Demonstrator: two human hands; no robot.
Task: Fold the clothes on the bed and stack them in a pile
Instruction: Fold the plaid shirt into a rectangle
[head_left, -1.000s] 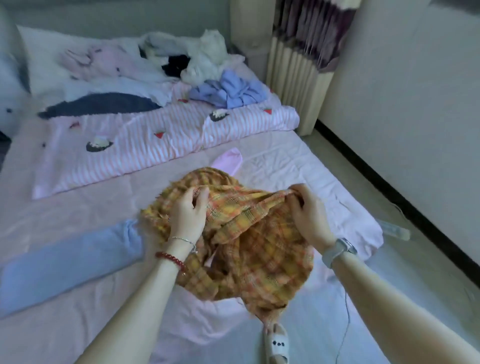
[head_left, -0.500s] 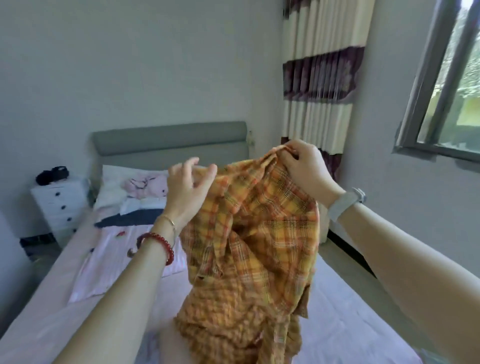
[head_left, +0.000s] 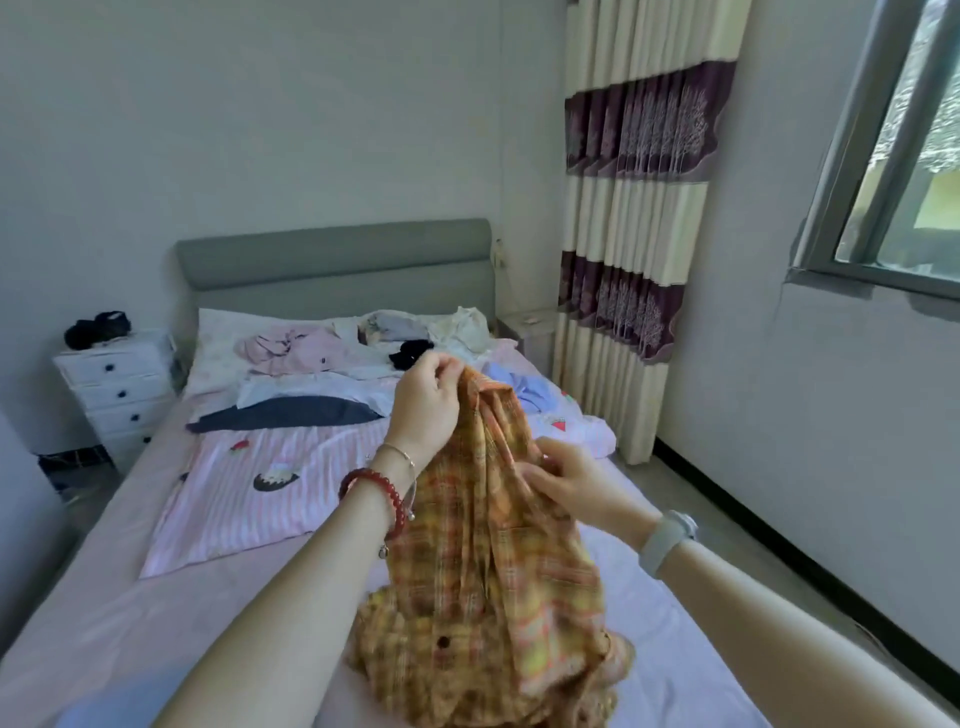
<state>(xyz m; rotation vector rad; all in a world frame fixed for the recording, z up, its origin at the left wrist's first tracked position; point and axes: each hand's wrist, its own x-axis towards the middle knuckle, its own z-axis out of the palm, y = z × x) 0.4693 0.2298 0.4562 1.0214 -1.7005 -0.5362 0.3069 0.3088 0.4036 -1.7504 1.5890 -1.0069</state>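
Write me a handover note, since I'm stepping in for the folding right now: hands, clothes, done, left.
Left hand pinches the top of the yellow plaid shirt, holding it up. Right hand grips the shirt lower down; its hem rests bunched on the bed.
Unfolded clothes lie heaped near the headboard.
Done: no folded pile in view.
Left: fold this shirt, then the rest, and stack.

Plaid shirt (head_left: 488, 597) hem cut off by bottom edge; weave motion-blurred.
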